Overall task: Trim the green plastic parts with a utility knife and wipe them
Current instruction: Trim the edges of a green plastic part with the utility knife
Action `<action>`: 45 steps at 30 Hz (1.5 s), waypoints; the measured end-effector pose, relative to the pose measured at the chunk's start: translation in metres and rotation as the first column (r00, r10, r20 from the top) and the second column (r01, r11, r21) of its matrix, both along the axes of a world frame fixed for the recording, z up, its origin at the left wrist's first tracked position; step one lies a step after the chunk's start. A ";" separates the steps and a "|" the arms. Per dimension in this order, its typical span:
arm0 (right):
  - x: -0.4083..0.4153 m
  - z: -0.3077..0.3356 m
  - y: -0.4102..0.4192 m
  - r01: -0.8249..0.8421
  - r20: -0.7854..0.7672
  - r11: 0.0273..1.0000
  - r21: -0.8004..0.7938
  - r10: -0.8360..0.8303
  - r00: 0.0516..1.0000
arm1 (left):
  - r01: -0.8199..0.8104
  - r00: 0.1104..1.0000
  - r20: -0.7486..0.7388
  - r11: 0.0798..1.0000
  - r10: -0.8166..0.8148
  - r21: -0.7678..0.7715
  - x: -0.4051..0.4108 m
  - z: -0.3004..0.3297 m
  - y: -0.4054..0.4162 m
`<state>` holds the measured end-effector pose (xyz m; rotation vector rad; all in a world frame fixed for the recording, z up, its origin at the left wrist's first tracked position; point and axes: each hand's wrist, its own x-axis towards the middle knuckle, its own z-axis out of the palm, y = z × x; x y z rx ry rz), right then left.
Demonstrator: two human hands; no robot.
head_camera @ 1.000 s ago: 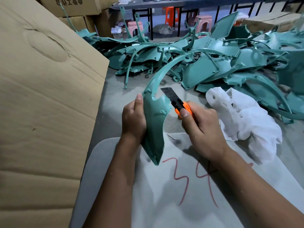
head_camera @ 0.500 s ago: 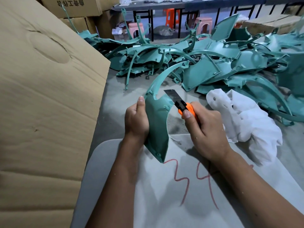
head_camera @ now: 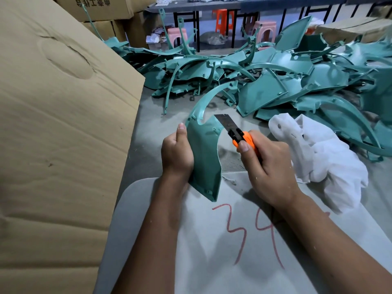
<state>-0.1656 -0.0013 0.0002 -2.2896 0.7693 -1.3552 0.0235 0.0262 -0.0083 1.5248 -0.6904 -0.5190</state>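
Observation:
My left hand (head_camera: 177,152) grips a curved green plastic part (head_camera: 204,153) upright above a grey board, thumb along its left edge. The part's thin arm arcs up and to the right toward the pile. My right hand (head_camera: 269,166) holds an orange utility knife (head_camera: 239,134), its blade extended and resting by the part's upper right edge. A crumpled white cloth (head_camera: 331,158) lies on the table just right of my right hand.
A large heap of green plastic parts (head_camera: 286,81) covers the back of the table. A tall cardboard sheet (head_camera: 59,134) stands along the left. The grey board (head_camera: 212,240) bears a red "34". Cardboard boxes, stools and a table stand behind.
The green part has turned slightly in my left hand, showing more of its inner face. The knife blade has stayed against the part's upper right edge.

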 end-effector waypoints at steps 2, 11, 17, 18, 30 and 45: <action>-0.003 0.001 -0.002 -0.017 0.006 1.000 -0.010 0.017 1.000 | -0.017 1.000 0.008 1.000 0.017 0.000 -0.001 0.001 0.000; 0.001 -0.001 0.000 0.047 -0.080 0.994 -0.095 -0.055 0.995 | -0.080 0.995 -0.063 0.996 0.082 0.032 -0.001 0.003 -0.002; -0.008 0.003 -0.004 -0.039 -0.132 0.997 -0.063 0.031 0.991 | -0.089 0.996 -0.008 0.995 0.089 0.052 0.001 0.004 0.000; -0.011 0.004 -0.006 -0.048 -0.155 0.997 -0.063 0.037 0.987 | -0.111 0.992 0.060 0.992 0.107 0.066 0.003 0.005 0.001; -0.005 0.002 0.000 0.056 -0.260 0.995 -0.084 -0.077 0.963 | -0.281 0.918 0.313 0.956 0.244 0.079 0.029 0.014 0.016; -0.008 0.003 0.002 -0.141 -0.257 0.990 -0.015 0.133 0.957 | -0.269 0.932 0.269 0.961 0.242 0.067 0.032 0.008 0.011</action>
